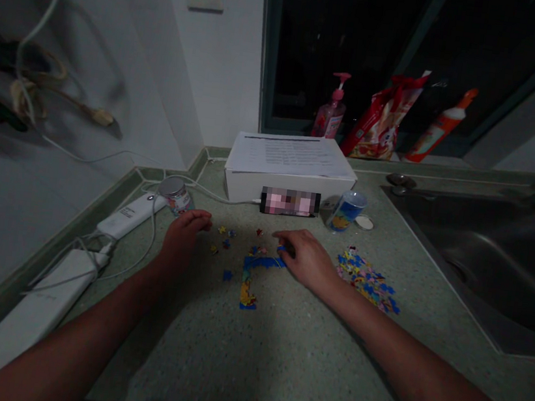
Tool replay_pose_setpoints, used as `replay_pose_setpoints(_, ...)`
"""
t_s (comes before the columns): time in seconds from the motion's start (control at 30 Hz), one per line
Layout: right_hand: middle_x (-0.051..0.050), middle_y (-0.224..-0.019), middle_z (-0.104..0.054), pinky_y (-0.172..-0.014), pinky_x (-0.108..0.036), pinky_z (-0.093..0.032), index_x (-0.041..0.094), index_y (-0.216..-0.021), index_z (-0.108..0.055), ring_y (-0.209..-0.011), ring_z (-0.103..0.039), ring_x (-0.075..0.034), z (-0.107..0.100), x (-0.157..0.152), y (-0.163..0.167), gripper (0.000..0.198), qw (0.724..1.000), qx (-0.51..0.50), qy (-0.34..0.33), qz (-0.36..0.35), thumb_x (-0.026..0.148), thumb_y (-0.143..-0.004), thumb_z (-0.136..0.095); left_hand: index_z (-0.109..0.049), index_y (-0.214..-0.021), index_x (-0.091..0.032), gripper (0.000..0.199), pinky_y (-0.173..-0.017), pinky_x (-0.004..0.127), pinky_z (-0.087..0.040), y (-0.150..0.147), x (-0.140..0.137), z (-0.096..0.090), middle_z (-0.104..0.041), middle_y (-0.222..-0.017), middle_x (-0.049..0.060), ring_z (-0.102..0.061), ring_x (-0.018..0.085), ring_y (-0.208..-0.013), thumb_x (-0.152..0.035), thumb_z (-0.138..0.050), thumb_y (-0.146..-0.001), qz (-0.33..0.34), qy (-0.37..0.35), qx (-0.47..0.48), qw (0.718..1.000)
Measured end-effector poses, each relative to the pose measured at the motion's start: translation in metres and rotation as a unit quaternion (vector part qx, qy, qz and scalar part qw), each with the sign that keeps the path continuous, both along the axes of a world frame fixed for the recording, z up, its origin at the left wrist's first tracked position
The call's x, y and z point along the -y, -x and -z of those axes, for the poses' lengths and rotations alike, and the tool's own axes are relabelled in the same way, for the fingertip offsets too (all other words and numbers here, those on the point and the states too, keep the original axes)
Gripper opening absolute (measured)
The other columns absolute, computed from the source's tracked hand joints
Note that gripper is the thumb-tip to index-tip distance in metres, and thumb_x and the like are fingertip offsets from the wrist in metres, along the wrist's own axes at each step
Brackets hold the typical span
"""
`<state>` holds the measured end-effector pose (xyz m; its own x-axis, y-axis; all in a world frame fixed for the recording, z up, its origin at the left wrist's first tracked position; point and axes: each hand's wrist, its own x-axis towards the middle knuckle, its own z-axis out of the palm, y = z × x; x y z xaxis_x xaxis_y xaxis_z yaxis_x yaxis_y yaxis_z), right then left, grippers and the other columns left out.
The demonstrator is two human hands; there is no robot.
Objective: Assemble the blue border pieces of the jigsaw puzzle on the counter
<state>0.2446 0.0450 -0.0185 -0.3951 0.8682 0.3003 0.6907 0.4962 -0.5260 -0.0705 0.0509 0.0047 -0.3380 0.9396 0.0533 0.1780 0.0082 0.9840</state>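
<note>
On the green speckled counter, a partly joined strip of jigsaw puzzle (247,283) forms a corner with a blue top edge. At the right end of that edge is my right hand (308,256), its index finger reaching out and a small blue puzzle piece (281,248) at its thumb and fingers. My left hand (186,232) is closed, fingers curled together, by a lidded jar (177,195); whatever it may hold is hidden. Between the hands lie several loose pieces, among them a yellow piece (222,229) and a red piece (259,232). A single blue piece (227,275) sits left of the strip.
A heap of loose puzzle pieces (368,279) lies beside my right forearm. Behind stand a phone (290,203), a white box (240,184) and a blue can (346,211) with its lid (364,222). Power strips (51,303) run along the left; a sink (438,249) is right.
</note>
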Motion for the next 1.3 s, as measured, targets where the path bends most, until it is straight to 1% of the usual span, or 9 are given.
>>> replay_pose_setpoints(0.17,-0.016,-0.121,-0.08,-0.104,-0.05,-0.055,0.017,-0.132,-0.077,-0.117,-0.071,-0.034,0.0002,-0.0007,-0.0016,0.039,1.0,0.0,-0.017,0.011,0.015,-0.094,-0.068,-0.073,-0.083,-0.023,0.029,-0.086,0.04,-0.054,0.0015,-0.0015,0.0022,-0.073,-0.08,0.004,-0.069,0.028,-0.085,-0.048,-0.073,-0.068,0.003,-0.001,0.0,1.0)
replay_pose_setpoints(0.33,-0.014,-0.11,-0.08,-0.098,-0.048,-0.056,0.019,-0.133,-0.078,-0.108,-0.072,-0.032,0.0024,-0.0015,-0.0028,0.041,1.0,-0.001,-0.003,0.015,0.015,-0.094,-0.066,-0.074,-0.085,-0.023,0.028,-0.085,0.039,-0.054,0.0028,-0.002,0.0044,-0.072,-0.078,0.004,-0.069,0.027,-0.084,-0.046,-0.073,-0.07,0.007,-0.009,0.002,1.0)
replay_pose_setpoints(0.47,-0.014,-0.109,-0.08,-0.098,-0.048,-0.055,0.019,-0.131,-0.078,-0.108,-0.071,-0.032,0.0019,-0.002,-0.0027,0.038,1.0,0.005,-0.012,0.007,0.016,-0.096,-0.064,-0.073,-0.087,-0.023,0.028,-0.086,0.04,-0.055,0.0032,-0.0017,0.005,-0.073,-0.08,0.004,-0.07,0.027,-0.085,-0.047,-0.072,-0.072,0.011,-0.008,-0.007,1.0)
replay_pose_setpoints(0.6,-0.013,-0.108,-0.08,-0.097,-0.046,-0.055,0.019,-0.13,-0.078,-0.107,-0.071,-0.031,-0.0012,-0.0024,-0.0031,0.037,0.999,0.023,-0.025,0.002,0.016,-0.095,-0.067,-0.072,-0.086,-0.024,0.025,-0.086,0.04,-0.056,0.0031,-0.0014,0.0043,-0.073,-0.082,0.005,-0.071,0.028,-0.086,-0.046,-0.071,-0.073,0.014,-0.009,-0.016,1.0)
replay_pose_setpoints(0.73,-0.013,-0.109,-0.081,-0.098,-0.047,-0.054,0.02,-0.13,-0.078,-0.105,-0.072,-0.031,-0.0042,-0.0009,-0.004,0.037,0.999,0.03,-0.033,-0.002,0.016,-0.094,-0.067,-0.072,-0.087,-0.023,0.03,-0.087,0.04,-0.055,0.0021,-0.0008,0.0028,-0.073,-0.082,0.005,-0.07,0.028,-0.086,-0.048,-0.072,-0.071,0.015,-0.007,-0.007,1.0)
replay_pose_setpoints(0.9,-0.013,-0.114,-0.081,-0.1,-0.049,-0.055,0.021,-0.131,-0.078,-0.109,-0.072,-0.032,-0.0048,0.0013,-0.0058,0.038,0.999,0.029,-0.028,-0.011,0.015,-0.095,-0.067,-0.073,-0.088,-0.023,0.031,-0.087,0.04,-0.056,0.0025,-0.0008,0.0021,-0.072,-0.082,0.005,-0.07,0.028,-0.086,-0.049,-0.072,-0.071,0.018,-0.006,-0.003,1.0)
replay_pose_setpoints(1.03,-0.011,-0.11,-0.081,-0.098,-0.047,-0.056,0.022,-0.131,-0.079,-0.106,-0.072,-0.03,-0.0033,0.0009,-0.0054,0.038,1.0,0.013,-0.016,-0.013,0.015,-0.095,-0.067,-0.073,-0.087,-0.022,0.029,-0.087,0.04,-0.056,0.0035,-0.0018,0.0025,-0.072,-0.082,0.005,-0.07,0.027,-0.085,-0.046,-0.073,-0.071,0.013,-0.006,-0.002,1.0)
replay_pose_setpoints(1.13,-0.012,-0.109,-0.081,-0.096,-0.046,-0.056,0.02,-0.13,-0.079,-0.103,-0.072,-0.029,-0.0021,0.0002,-0.0042,0.038,1.0,0.009,-0.006,-0.014,0.014,-0.095,-0.066,-0.073,-0.085,-0.022,0.025,-0.087,0.039,-0.056,0.0034,-0.0017,0.0026,-0.073,-0.081,0.004,-0.07,0.027,-0.085,-0.044,-0.074,-0.072,0.012,-0.008,0.0,1.0)
replay_pose_setpoints(1.3,-0.013,-0.111,-0.081,-0.098,-0.047,-0.056,0.019,-0.131,-0.079,-0.107,-0.072,-0.03,-0.0014,-0.0023,-0.0046,0.039,1.0,0.001,-0.002,-0.013,0.015,-0.094,-0.067,-0.074,-0.086,-0.022,0.024,-0.087,0.039,-0.056,0.0019,-0.0001,0.0013,-0.074,-0.082,0.005,-0.071,0.027,-0.086,-0.043,-0.072,-0.073,0.009,-0.008,-0.004,1.0)
